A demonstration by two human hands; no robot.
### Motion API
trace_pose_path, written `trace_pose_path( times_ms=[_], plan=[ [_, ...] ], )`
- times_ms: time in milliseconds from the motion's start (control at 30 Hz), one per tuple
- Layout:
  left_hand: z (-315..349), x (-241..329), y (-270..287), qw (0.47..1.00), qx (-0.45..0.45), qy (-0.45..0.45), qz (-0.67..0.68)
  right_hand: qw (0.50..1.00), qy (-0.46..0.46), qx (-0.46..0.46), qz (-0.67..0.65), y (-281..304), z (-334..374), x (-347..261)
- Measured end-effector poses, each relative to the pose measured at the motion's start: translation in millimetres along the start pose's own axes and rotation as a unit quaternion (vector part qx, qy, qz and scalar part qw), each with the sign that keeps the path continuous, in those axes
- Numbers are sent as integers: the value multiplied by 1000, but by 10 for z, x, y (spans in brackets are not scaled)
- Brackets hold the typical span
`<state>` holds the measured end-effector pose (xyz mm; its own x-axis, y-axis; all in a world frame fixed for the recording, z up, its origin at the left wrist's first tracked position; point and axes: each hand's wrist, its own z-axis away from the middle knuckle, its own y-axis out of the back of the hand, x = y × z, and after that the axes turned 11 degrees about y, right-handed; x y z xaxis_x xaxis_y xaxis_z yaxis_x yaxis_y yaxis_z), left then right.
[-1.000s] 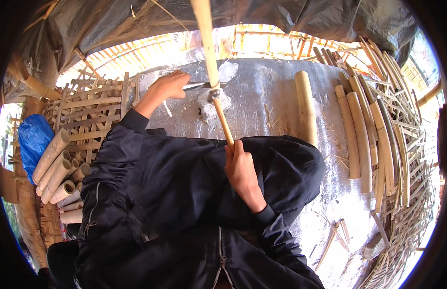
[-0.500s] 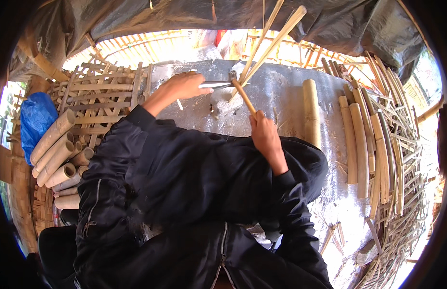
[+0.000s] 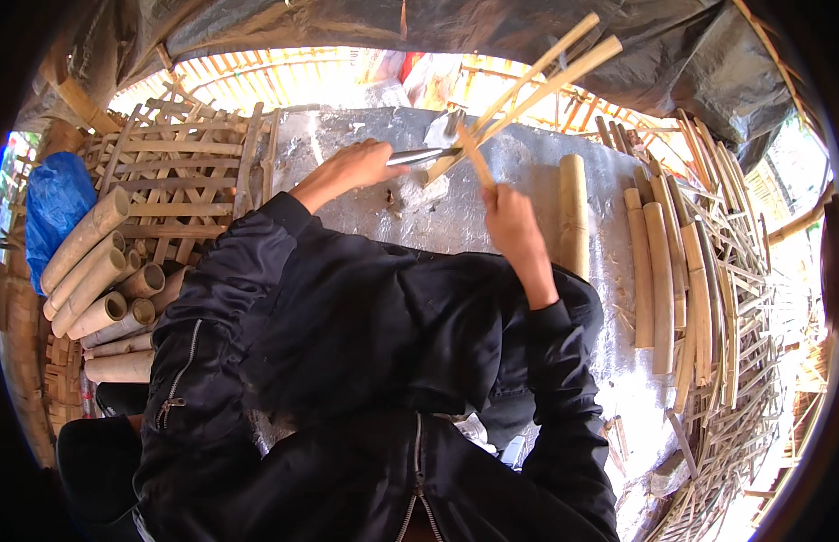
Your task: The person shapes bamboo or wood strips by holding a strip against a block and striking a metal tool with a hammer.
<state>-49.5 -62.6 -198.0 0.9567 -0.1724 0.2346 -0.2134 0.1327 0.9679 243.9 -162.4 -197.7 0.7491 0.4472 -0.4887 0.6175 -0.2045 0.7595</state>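
My left hand [image 3: 354, 172] is closed on a pointed metal blade [image 3: 418, 157], its tip toward the right. A hammer [image 3: 475, 155] with a wooden handle is in my closed right hand [image 3: 512, 221]; its metal head is beside the blade's far end. Long pale bamboo strips [image 3: 550, 83] slant up to the right from behind the hammer, spread apart at their far ends. Their lower end meets the blade tip above a small grey stone-like block [image 3: 424, 191]. Whether the hammer touches the blade I cannot tell.
A metallic-looking sheet [image 3: 519, 194] covers the work surface. On it lies a thick bamboo pole [image 3: 574, 217], with split bamboo lengths [image 3: 659, 285] and thin strips piled farther right. Bamboo tubes [image 3: 94, 280], a blue plastic bag [image 3: 56, 212] and a woven bamboo panel [image 3: 180, 172] are at left.
The bamboo strips now lean farther right. My right hand has moved right with the hammer, whose handle stands steeper. My left hand and the blade have shifted slightly right.
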Motion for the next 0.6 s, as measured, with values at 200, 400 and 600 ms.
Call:
trace_pose_path(
  times_ms=[200,400,600],
  plan=[
    [1,-136,-11,998,-34,51,18,988,-38,134,-64,148,-33,-707],
    [72,18,-89,998,-46,43,-2,983,121,-119,75,-685,789,175],
    [-64,-359,-138,994,-80,58,48,999,-38,0,7,408,212,-978]
  ],
)
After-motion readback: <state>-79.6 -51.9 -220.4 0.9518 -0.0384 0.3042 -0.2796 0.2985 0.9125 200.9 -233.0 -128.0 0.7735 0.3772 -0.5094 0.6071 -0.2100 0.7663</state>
